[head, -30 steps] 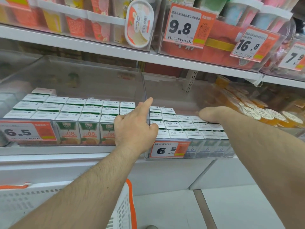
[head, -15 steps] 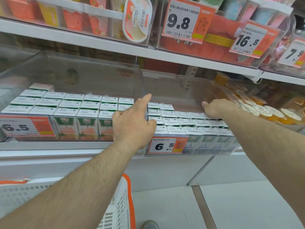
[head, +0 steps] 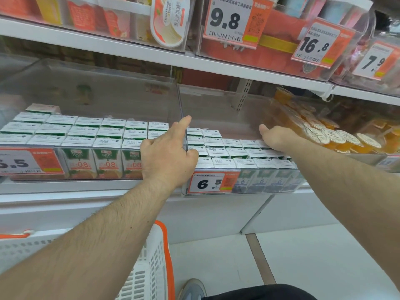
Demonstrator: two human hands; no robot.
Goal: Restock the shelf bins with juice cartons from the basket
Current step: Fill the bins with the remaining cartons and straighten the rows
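since the earlier frame the right hand (head: 273, 137) has slid back along the cartons (head: 229, 151) in the right bin (head: 216, 192), fingers flat on their tops, thumb up. the left hand (head: 168, 152) grips the divider (head: 184, 135) between two bins, forefinger out. one basket (head: 151, 267) sits below.

On the top shelf (head: 134, 51) a round ice cream tub (head: 167, 20) leans against the clear front. Three price tags hang along that shelf's front edge: 9.8 (head: 227, 20), 16.8 (head: 317, 43) and 7.9 (head: 376, 61). Below, at the right end, orange jelly cups (head: 331, 137) with white lids lie piled together. A grey shoe (head: 192, 289) stands on the pale floor (head: 313, 256).
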